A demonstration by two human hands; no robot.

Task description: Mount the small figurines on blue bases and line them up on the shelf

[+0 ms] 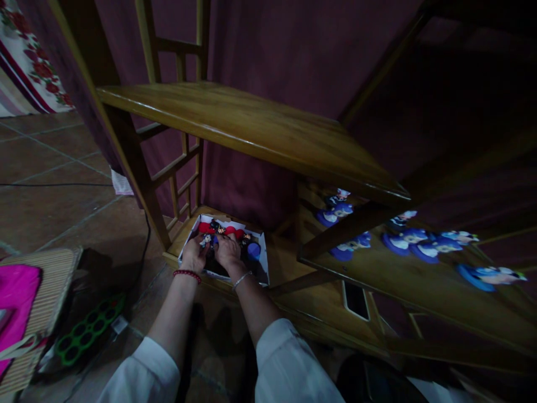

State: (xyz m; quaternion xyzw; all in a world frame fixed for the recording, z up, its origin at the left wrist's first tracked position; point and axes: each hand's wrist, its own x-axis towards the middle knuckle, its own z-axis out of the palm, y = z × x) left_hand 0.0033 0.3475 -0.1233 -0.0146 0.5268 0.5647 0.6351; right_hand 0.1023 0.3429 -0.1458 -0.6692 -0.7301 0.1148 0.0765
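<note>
Both of my hands are inside a shallow white cardboard box (263,260) on the low wooden shelf. My left hand (195,254), with a red bead bracelet, is closed around a small white and dark figurine (205,241). Beside it, my right hand (227,251) has its fingers bent down, with something bluish near the fingertips that I cannot make out. Around the hands in the box are red round pieces (205,227), a dark-haired figurine (217,226) and a blue round base (254,251).
An upper wooden shelf board (251,120) juts over the box. To the right, several figurines on blue bases (405,240) stand on another shelf, above a phone (356,299). At lower left are a green holed tray (90,330) and a pink bag (19,291).
</note>
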